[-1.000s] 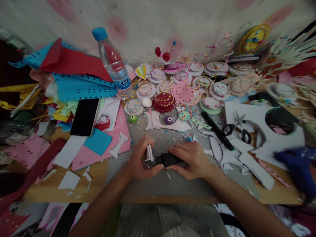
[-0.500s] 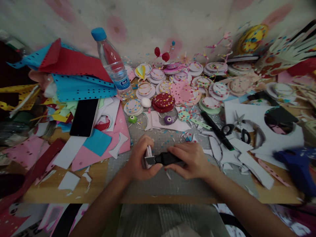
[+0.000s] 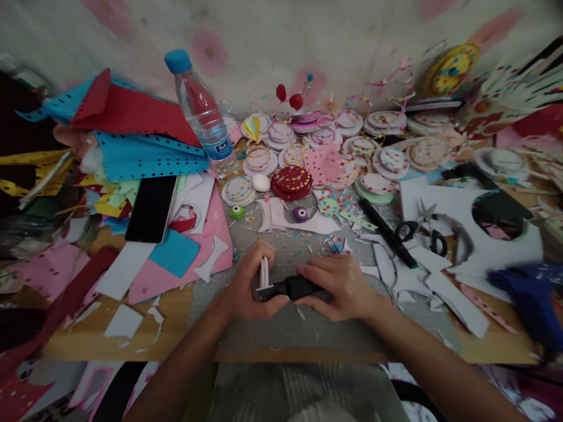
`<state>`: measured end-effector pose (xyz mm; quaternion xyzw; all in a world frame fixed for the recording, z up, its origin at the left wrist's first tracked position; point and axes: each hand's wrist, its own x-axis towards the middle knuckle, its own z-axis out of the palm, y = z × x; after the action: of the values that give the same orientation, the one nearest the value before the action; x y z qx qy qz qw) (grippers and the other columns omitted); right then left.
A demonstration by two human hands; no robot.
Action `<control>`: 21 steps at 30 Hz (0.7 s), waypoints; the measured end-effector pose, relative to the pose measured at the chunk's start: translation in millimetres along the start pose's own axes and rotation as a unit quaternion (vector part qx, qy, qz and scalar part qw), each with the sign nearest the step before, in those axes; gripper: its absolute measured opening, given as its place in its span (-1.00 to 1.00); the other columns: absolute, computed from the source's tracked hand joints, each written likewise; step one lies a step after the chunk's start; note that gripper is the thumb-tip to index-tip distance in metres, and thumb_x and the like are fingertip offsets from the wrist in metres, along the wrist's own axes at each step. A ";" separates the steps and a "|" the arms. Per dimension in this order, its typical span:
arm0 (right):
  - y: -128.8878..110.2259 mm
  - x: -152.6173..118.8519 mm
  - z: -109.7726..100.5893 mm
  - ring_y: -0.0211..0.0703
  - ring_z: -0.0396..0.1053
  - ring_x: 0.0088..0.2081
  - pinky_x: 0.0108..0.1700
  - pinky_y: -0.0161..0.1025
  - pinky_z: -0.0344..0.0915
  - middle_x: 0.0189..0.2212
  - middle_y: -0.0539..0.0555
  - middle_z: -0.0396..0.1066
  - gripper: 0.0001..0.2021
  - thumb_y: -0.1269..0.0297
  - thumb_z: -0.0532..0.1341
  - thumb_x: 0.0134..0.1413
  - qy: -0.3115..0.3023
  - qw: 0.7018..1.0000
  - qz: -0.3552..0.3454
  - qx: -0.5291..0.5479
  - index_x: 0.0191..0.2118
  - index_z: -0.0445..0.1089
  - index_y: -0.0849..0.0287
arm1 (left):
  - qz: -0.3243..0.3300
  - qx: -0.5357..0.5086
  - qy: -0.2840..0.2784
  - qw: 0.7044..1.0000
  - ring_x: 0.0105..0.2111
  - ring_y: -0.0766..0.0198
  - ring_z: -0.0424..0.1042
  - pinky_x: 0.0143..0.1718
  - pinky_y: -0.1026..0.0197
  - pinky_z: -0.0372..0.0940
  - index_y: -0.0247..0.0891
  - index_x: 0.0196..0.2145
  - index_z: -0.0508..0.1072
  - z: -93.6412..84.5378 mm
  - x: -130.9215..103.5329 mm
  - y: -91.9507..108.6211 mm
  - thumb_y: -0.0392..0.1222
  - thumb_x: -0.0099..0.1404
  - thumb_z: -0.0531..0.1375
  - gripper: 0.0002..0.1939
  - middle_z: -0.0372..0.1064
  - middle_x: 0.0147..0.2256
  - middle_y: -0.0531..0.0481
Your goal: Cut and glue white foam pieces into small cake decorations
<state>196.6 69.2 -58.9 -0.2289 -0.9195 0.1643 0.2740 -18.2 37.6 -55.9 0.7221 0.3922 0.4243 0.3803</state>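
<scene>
My left hand (image 3: 250,284) is closed round a thin white foam piece (image 3: 264,272), seen nearly edge-on between thumb and fingers. In my right hand (image 3: 341,286) is a black-handled utility knife (image 3: 303,287), held low over the grey cutting mat (image 3: 281,334). Its flat metal blade meets the lower part of the foam piece, and my left thumb lies along the front of the tool. Much of the foam is hidden by my left fingers. Beyond the hands sit a purple craft punch (image 3: 301,214) and a green one (image 3: 236,212).
Decorated foam discs (image 3: 292,183) crowd the back along the wall. A water bottle (image 3: 204,114) and phone (image 3: 151,209) are on the left, with coloured foam sheets (image 3: 152,155). Scissors (image 3: 423,225), a black marker (image 3: 389,234), foam offcuts and a blue glue gun (image 3: 530,293) lie right.
The blade has turned from showing its flat face to showing a thin edge, and more of the foam piece stands up in my left hand. Both hands stay in nearly the same place.
</scene>
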 end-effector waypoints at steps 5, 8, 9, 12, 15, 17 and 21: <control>-0.3 0.4 0.6 -0.21 0.28 -0.58 -0.52 -0.25 0.01 -0.59 0.02 0.33 -0.58 -0.02 0.03 0.29 0.018 1.000 0.001 -0.005 -0.22 0.41 0.28 | 0.023 0.003 0.019 1.000 -0.36 0.20 0.09 -0.36 0.13 0.05 -0.17 -0.33 0.11 1.1 0.9 -0.2 0.07 0.20 0.16 -0.67 0.03 -0.38 0.04; 0.2 0.6 1.0 -0.20 0.29 -0.56 -0.52 -0.24 0.01 -0.58 0.03 0.34 -0.58 -0.02 0.05 0.27 0.018 1.000 0.007 0.002 -0.23 0.41 0.29 | 0.034 0.016 0.028 0.999 -0.35 0.18 0.12 -0.35 0.12 0.07 -0.17 -0.33 0.14 1.0 0.7 0.0 0.07 0.23 0.15 -0.69 0.05 -0.38 0.04; 0.3 0.5 0.9 -0.20 0.30 -0.56 -0.52 -0.24 0.01 -0.58 0.03 0.35 -0.58 -0.02 0.06 0.27 0.015 1.000 0.009 0.006 -0.23 0.41 0.30 | 0.040 0.021 0.029 0.999 -0.35 0.18 0.12 -0.34 0.11 0.08 -0.17 -0.33 0.14 0.9 0.8 0.3 0.06 0.23 0.14 -0.70 0.05 -0.39 0.04; 0.0 0.3 0.2 -0.20 0.31 -0.55 -0.52 -0.24 0.01 -0.57 0.04 0.36 -0.57 -0.02 0.06 0.27 0.008 1.000 0.012 0.018 -0.23 0.41 0.31 | 0.053 0.029 0.027 0.998 -0.35 0.18 0.11 -0.33 0.10 0.08 -0.18 -0.33 0.16 0.1 1.7 1.6 0.05 0.24 0.14 -0.72 0.04 -0.41 0.05; 0.0 1.1 -1.2 -0.20 0.30 -0.56 -0.52 -0.24 0.00 -0.58 0.05 0.36 -0.55 -0.01 0.03 0.29 0.006 1.000 0.004 0.025 -0.23 0.42 0.33 | 0.050 0.027 0.013 0.998 -0.35 0.19 0.11 -0.33 0.11 0.07 -0.18 -0.33 0.15 -1.2 2.4 3.2 0.07 0.24 0.14 -0.69 0.05 -0.40 0.05; 0.3 2.1 -2.1 -0.21 0.29 -0.57 -0.52 -0.24 -0.01 -0.59 0.04 0.34 -0.53 -0.01 0.00 0.30 0.001 1.000 -0.003 0.028 -0.24 0.43 0.33 | 0.036 0.018 0.001 0.999 -0.33 0.18 0.11 -0.33 0.12 0.07 -0.18 -0.31 0.15 -2.2 2.0 3.6 0.12 0.22 0.16 -0.64 0.05 -0.37 0.03; 0.9 3.5 -2.8 -0.22 0.29 -0.58 -0.52 -0.24 -0.02 -0.60 0.03 0.34 -0.53 -0.02 -0.01 0.31 -0.008 0.999 -0.005 0.037 -0.26 0.43 0.32 | 0.018 0.006 -0.024 1.000 -0.29 0.16 0.10 -0.31 0.11 0.08 -0.18 -0.27 0.14 -3.7 -0.1 2.8 0.17 0.14 0.20 -0.56 0.05 -0.31 0.01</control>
<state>195.9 72.2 -55.6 -0.2129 -0.9160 0.1985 0.2760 -20.9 37.2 -52.1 0.7411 0.3725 0.4110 0.3783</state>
